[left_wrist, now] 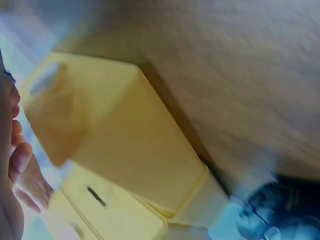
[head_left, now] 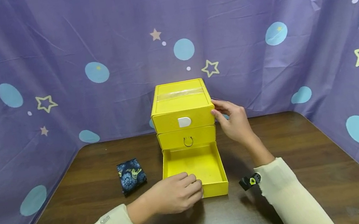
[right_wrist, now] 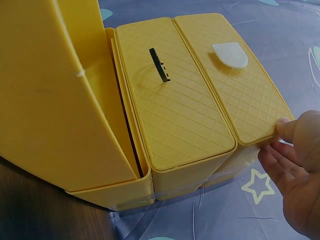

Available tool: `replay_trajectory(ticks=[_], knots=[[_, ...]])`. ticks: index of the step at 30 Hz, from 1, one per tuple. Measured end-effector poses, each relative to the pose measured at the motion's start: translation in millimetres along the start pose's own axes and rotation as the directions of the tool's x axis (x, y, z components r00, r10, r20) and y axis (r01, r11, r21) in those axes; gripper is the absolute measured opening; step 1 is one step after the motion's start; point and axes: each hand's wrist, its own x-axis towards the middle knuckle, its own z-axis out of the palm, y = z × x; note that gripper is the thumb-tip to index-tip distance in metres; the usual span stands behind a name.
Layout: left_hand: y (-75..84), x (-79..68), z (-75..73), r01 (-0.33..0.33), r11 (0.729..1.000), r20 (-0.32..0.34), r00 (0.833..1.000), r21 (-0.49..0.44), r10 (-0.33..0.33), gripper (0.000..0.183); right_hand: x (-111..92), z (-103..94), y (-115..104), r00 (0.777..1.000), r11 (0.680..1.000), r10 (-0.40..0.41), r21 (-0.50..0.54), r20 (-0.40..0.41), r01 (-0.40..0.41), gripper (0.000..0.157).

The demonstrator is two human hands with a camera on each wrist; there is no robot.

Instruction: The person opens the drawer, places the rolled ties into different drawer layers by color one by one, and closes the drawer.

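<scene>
A yellow drawer cabinet (head_left: 181,95) with three stacked drawers faces me. Its bottom drawer (head_left: 205,166) is pulled far out, and its inside is bare where visible. My left hand (head_left: 177,193) is just in front of that drawer, fingers loosely curled. In the left wrist view, a gap separates those fingers from the drawer's white tab (left_wrist: 45,79). With my right hand (head_left: 235,120) I hold the cabinet's upper right front corner, thumb on the front and fingers along the side. The top drawer (right_wrist: 235,75) and middle drawer (right_wrist: 175,95) are closed.
A folded dark blue patterned cloth item (head_left: 131,175) lies on the brown wooden table (head_left: 101,153), left of the cabinet. Near my right sleeve shows a small black device (head_left: 249,182) with a yellow mark. A purple curtain (head_left: 117,28) surrounds the back and sides.
</scene>
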Motion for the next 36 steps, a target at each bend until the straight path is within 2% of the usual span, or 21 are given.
replay_trajectory(ticks=[7,13,17,23,26,28,30,33,36], knots=[[-17.0,-26.3,2.1,0.096,0.995,-0.013,0.995,-0.007,-0.096,0.033,3,2.5,-1,1.0,1.0,-0.002,-0.005,-0.002,0.002,0.033],[-30.5,-51.1,2.6,0.176,0.984,-0.014,0.984,-0.004,-0.176,0.037,3,3.4,-1,1.0,1.0,0.006,-0.001,0.002,-0.006,0.032],[-39.8,-66.1,0.5,0.237,0.971,0.012,0.971,-0.017,-0.237,0.037,3,3.0,-2,1.0,1.0,0.003,0.001,-0.006,-0.003,0.033],[-48.9,-94.2,1.7,0.317,0.947,0.041,0.948,-0.05,-0.315,0.027,3,3.4,-1,1.0,1.0,0.01,0.003,-0.003,-0.01,0.033],[-50.8,-108.8,3.6,0.355,0.932,0.081,0.934,-0.071,-0.349,0.02,3,3.2,-1,1.0,1.0,0.015,0.005,-0.001,-0.015,0.033],[-50.6,-117.9,4.8,0.39,0.918,0.132,0.916,-0.075,-0.378,0.018,3,2.8,0,1.0,1.0,0.015,0.003,-0.002,-0.015,0.033],[-49.4,-125.3,5.3,0.438,0.896,0.202,0.887,-0.075,-0.416,0.025,2,2.4,0,1.0,1.0,0.014,0.001,-0.004,-0.014,0.034],[-46.2,-133.3,5.6,0.516,0.856,0.318,0.818,-0.04,-0.479,0.043,1,1.9,1,1.0,1.0,0.012,0.001,-0.006,-0.012,0.034],[-43.1,-136.4,5.2,0.593,0.805,0.408,0.735,-0.002,-0.541,0.06,1,1.4,1,1.0,1.0,0.009,0.002,-0.007,-0.009,0.034]])
